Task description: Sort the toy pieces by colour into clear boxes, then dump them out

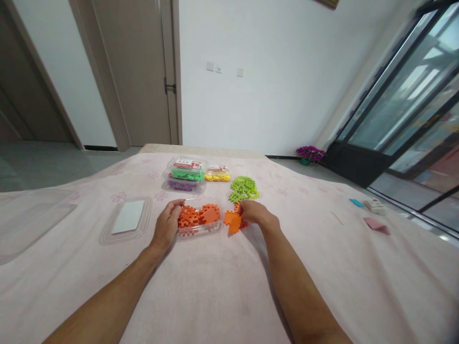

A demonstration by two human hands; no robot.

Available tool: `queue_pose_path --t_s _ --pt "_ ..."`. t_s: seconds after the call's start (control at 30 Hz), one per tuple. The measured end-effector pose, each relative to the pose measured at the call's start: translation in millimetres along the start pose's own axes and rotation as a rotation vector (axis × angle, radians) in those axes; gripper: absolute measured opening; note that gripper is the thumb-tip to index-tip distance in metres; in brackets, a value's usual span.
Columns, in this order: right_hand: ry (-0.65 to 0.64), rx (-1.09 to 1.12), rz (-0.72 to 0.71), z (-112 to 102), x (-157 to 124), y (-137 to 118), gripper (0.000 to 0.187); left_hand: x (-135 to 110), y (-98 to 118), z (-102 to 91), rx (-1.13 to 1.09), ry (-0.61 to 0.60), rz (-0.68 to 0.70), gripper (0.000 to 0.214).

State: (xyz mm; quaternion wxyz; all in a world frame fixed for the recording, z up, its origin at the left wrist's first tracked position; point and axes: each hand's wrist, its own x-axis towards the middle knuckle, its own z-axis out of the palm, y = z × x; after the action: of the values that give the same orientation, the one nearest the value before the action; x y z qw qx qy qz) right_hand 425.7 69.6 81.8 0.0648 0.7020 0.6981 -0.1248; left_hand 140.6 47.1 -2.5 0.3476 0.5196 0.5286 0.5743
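My left hand [168, 224] is closed on the left end of a clear plastic box [201, 229], its thumb over the rim. Inside lie orange notched puzzle pieces [195, 216]. Just right of the box, a small loose pile of orange pieces [233, 221] rests on the cloth. My right hand [253, 212] is over that pile with its fingers curled down and pinched on an orange piece; the fingertips are partly hidden. Behind it is a heap of lime-green pieces [244, 188]. A clear lid [127, 221] with a white rectangle on it lies left of my left hand.
Two stacked boxes, green [187, 173] over purple [183, 184], stand at the back beside a box of yellow pieces [217, 175]. A large clear plastic tray [32, 220] lies far left. On the right are a thin stick [337, 218], a pink cloth [376, 225] and a white packet [375, 206].
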Motion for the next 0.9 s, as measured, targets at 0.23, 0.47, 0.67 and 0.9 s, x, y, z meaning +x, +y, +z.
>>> queue_pose_path --t_s 0.23,0.47,0.67,0.9 --pt "0.295 0.049 -0.007 -20.9 -10.3 -0.9 0.025 -1.5 0.0 1.6 -0.039 -0.006 -0.045 0.043" --pt "0.694 0.390 -0.404 -14.2 -25.0 -50.1 0.010 -5.5 4.0 3.6 -0.084 -0.036 -0.023 0.055" --pt "0.462 0.374 -0.724 25.2 -30.3 -93.4 0.029 -7.3 8.6 3.4 -0.215 -0.033 -0.022 0.059" --pt "0.432 0.252 -0.519 1.6 -27.2 -66.0 0.032 -2.4 11.7 3.5 -0.161 -0.074 -0.091 0.048"
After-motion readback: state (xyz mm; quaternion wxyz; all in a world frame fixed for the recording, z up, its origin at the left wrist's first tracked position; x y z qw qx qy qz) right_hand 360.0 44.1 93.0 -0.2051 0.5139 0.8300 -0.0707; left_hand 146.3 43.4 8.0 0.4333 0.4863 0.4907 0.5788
